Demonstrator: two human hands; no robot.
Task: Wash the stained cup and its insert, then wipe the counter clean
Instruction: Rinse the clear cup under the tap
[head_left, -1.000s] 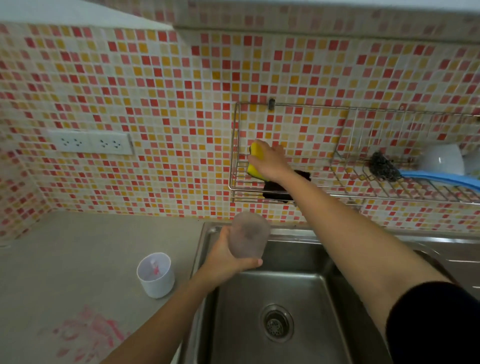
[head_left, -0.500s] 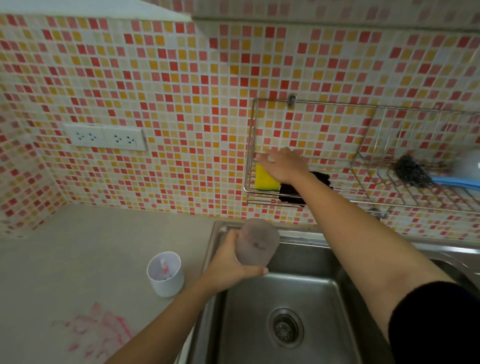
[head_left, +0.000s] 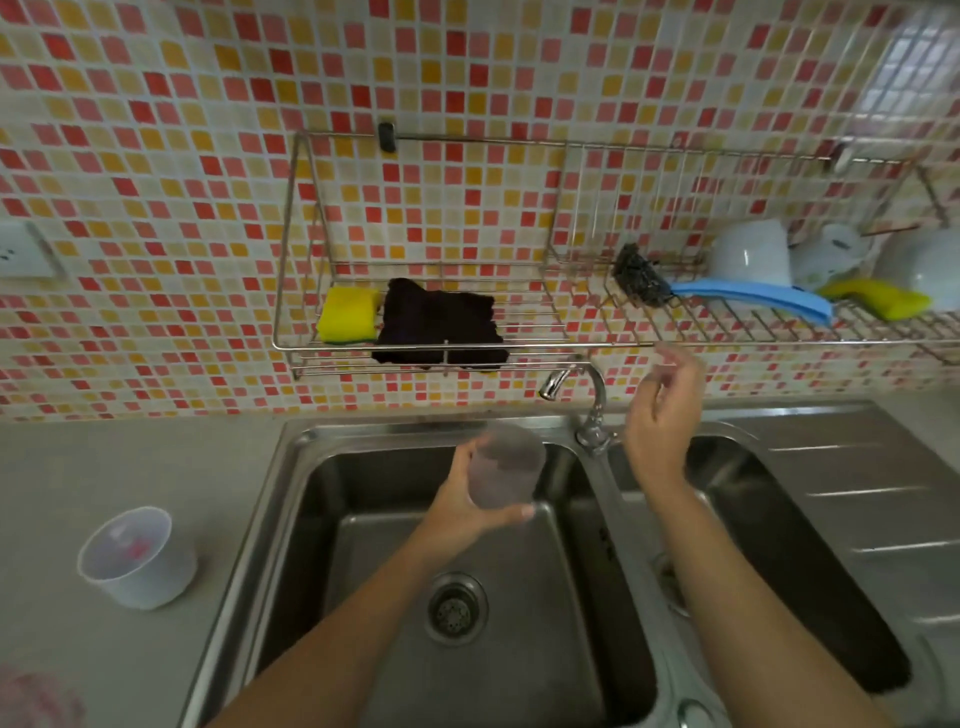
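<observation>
A pink stain marks the near-left counter, and the white cup stands just beyond it. Over the left sink basin, the left hand grasps the translucent insert. The blurred right hand, fingers loosely curled and empty, hovers beside the faucet.

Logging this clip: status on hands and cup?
Left hand grips translucent cup over sink. Right hand empty beside faucet. White cup on counter, stained. Nothing blocking.
</observation>
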